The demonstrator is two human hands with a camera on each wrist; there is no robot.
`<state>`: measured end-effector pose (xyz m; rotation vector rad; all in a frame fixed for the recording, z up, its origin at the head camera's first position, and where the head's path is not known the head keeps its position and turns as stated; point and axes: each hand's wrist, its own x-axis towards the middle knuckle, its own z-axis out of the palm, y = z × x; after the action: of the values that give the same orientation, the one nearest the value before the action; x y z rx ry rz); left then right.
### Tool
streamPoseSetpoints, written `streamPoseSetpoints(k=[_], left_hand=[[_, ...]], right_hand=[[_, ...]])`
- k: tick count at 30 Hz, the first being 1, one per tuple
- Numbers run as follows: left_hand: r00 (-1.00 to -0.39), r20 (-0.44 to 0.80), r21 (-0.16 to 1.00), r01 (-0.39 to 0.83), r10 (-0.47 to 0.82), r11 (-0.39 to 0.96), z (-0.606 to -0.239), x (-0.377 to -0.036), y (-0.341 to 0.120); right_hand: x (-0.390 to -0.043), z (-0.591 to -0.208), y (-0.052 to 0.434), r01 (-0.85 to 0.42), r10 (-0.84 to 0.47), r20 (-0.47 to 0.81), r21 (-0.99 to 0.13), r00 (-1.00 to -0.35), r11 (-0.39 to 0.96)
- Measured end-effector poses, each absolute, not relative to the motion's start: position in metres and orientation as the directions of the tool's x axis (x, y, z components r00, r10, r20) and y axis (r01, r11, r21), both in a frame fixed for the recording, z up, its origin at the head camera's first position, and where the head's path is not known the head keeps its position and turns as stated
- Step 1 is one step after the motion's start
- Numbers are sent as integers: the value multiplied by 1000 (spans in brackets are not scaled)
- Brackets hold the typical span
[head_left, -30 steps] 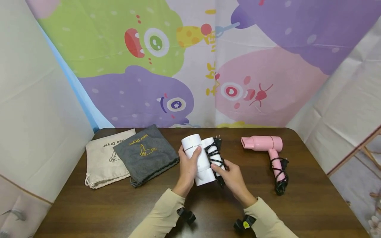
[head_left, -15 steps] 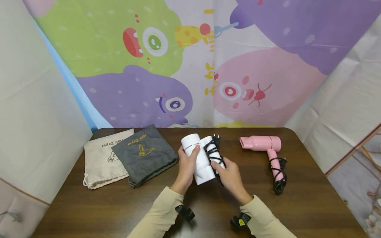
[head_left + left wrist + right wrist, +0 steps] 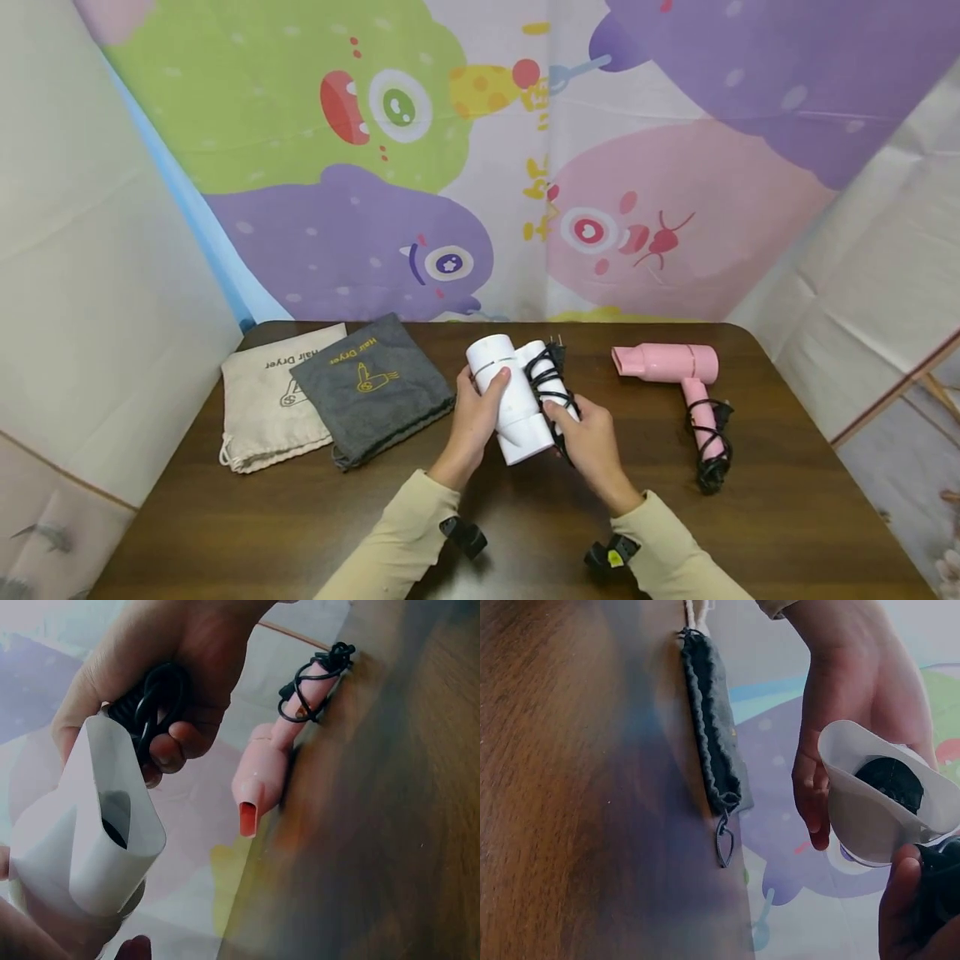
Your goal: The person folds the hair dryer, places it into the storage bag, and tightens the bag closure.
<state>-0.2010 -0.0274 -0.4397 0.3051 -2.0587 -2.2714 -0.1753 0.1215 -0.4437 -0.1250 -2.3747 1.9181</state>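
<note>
Both hands hold a white hair dryer above the middle of the table, its handle folded in beside the barrel. My left hand grips the barrel from the left, thumb lying across its front. On the other side, my right hand holds the folded handle, which has a black cord wound round it. The two-pin plug sticks up at the handle's far end. In the left wrist view the wide nozzle faces the camera, with the right hand's fingers curled by the bundled cord.
A pink hair dryer with its cord wrapped round the handle lies at the right of the brown table. At the left, a grey drawstring bag overlaps a cream one, both printed "Hair Dryer". A cartoon curtain hangs behind.
The head view has shifted slightly. Both hands keep their hold on the white hair dryer, which stays in nearly the same place; bags and pink hair dryer lie as before.
</note>
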Motion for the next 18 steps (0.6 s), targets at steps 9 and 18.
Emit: streamPoseSetpoints(k=[9,18], left_hand=[[-984,-82,996,-76,-157,-41,-439,-205,-33],[-989,-67,996,-74,-132,44,-446,-209,-53]], right_hand=[[-178,-442,125,40,140,-20,-989,-990,144],[-177,-442,131,74,156,-56,-991,-986,113]])
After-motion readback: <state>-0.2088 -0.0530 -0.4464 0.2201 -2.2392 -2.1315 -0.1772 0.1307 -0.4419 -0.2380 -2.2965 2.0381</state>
